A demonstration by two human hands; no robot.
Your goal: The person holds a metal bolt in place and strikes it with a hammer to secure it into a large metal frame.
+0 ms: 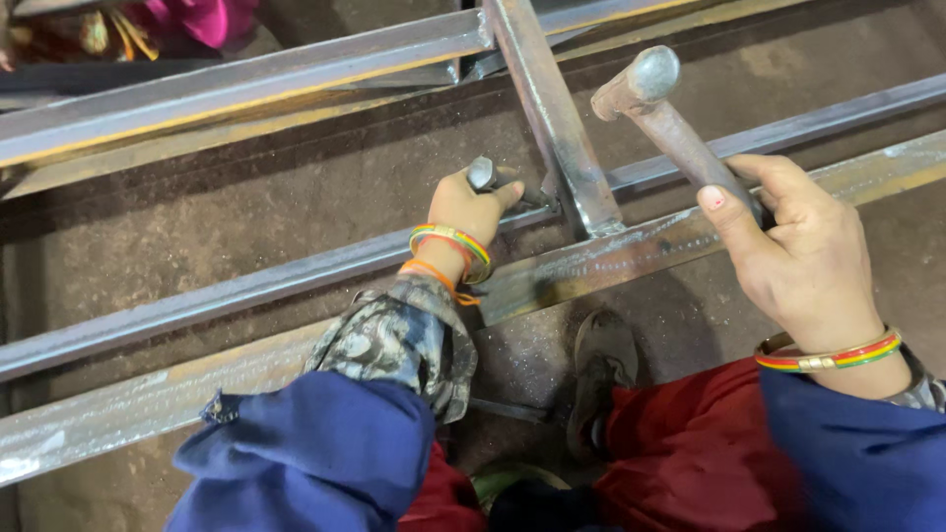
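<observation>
My left hand (471, 209) is closed around a grey steel chisel (482, 173), whose tip rests at the joint where a cross bar (552, 108) meets a long steel bar (296, 271) of a metal frame. My right hand (803, 256) grips the handle of a hammer (650, 94), raised above the frame with its rounded head up. Both wrists wear striped coloured bangles, and the sleeves are blue over camouflage cloth.
The welded frame of grey steel tubes lies on a dirty concrete floor (296, 197). Another long bar (227, 84) runs across the top. My shoe (603, 365) and red trousers (690, 453) are below the frame. Pink cloth (197, 18) of another person shows at top left.
</observation>
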